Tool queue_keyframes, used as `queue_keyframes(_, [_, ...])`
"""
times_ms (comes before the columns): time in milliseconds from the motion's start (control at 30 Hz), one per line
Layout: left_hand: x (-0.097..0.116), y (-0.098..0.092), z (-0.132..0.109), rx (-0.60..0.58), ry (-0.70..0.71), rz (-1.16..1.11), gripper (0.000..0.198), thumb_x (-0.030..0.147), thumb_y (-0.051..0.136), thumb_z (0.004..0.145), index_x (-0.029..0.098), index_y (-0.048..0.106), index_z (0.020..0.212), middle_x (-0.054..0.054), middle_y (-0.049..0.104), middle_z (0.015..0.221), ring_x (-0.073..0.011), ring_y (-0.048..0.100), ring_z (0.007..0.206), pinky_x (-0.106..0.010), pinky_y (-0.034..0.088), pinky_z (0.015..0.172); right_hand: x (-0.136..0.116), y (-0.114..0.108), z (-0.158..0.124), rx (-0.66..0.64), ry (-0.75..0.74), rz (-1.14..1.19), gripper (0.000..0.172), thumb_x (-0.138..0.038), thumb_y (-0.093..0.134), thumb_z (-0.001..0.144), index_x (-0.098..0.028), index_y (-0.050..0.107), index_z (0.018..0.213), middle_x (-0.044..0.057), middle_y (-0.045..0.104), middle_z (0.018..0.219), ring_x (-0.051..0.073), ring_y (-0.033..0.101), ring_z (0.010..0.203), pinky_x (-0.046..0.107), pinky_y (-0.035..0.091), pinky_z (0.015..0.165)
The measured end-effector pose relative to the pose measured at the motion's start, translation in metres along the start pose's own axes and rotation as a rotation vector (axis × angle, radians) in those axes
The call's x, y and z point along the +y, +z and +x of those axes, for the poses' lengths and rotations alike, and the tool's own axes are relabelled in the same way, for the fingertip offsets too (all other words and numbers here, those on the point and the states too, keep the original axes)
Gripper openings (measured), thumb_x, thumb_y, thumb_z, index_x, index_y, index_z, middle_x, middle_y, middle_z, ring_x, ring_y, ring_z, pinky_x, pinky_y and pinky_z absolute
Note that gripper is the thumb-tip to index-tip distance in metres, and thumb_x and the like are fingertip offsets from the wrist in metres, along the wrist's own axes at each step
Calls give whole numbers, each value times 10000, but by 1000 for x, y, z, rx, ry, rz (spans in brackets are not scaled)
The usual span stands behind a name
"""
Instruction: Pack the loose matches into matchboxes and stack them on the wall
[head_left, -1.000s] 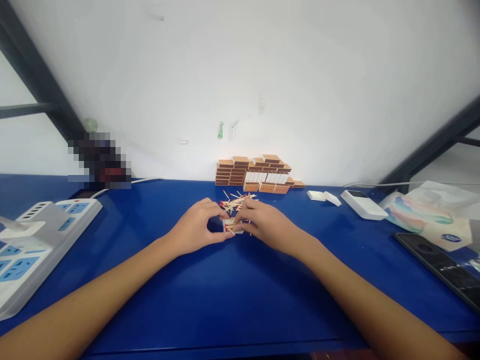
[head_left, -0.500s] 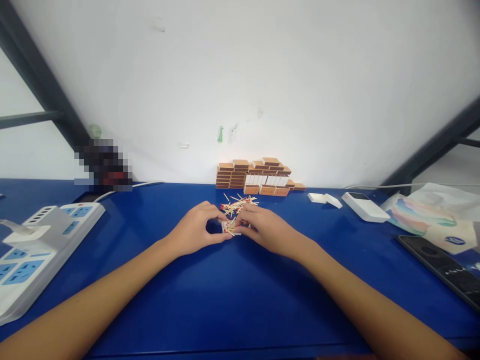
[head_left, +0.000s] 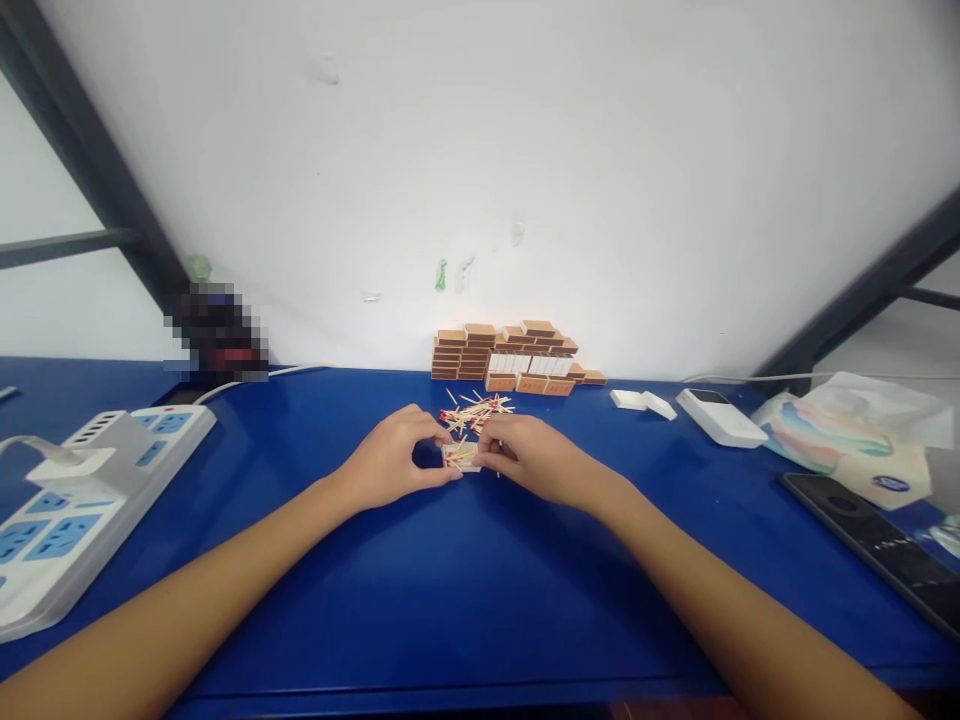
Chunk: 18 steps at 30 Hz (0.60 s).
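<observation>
A small white matchbox tray [head_left: 471, 468] lies on the blue table, with red-tipped matches [head_left: 459, 457] lying unevenly in it. My left hand [head_left: 394, 458] grips the tray's left end between thumb and fingers. At the right end, my right hand [head_left: 529, 455] has its thumb and fingers pinched together at the ends of the matches; its fingertips partly cover that side of the tray. Just behind the tray spreads a loose heap of matches [head_left: 476, 410]. One match end shows under my right hand.
Stacked matchboxes [head_left: 461, 358] stand against the wall. White empty trays [head_left: 628, 400], a white device [head_left: 720, 418], a tissue pack [head_left: 840, 440] and a phone [head_left: 870, 540] lie to the right. A power strip [head_left: 97, 510] with a plugged-in charger occupies the left.
My right hand's fingertips have shifted slightly right, uncovering more of the tray and its matches. My left hand keeps its hold. The whole view has tilted a little.
</observation>
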<state>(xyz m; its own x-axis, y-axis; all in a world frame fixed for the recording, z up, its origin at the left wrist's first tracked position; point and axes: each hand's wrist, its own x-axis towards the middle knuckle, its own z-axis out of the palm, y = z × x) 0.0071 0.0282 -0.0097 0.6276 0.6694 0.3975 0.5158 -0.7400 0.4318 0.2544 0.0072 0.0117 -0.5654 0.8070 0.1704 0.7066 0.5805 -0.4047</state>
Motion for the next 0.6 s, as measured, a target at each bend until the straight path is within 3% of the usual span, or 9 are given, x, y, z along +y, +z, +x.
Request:
queue_keyframes(300, [2,1,0,3,46,-20,303,452,813,846,218,746,1028,-46,751,974,-233,619,935,-386,502,846,2,10,1,76,-104,66,61,-228,693,979,-198,704,927,30,694,907,160,596,824,278,416,721])
queue_keyframes(500, [7,0,0,49,52,-20,229,398,794,863,218,739,994,-41,754,940,-230,616,900,-382,495,814,-12,8,-1,139,-47,122,198,-344,697,972,-200,702,837,20,675,813,156,583,760,283,412,678])
queue_keyframes(600, [8,1,0,57,102,24,187,335,787,858,209,727,983,-38,758,935,-227,617,891,-389,488,833,-20,12,-2,112,-41,133,164,-330,750,924,-201,693,841,22,677,826,162,589,776,286,422,688])
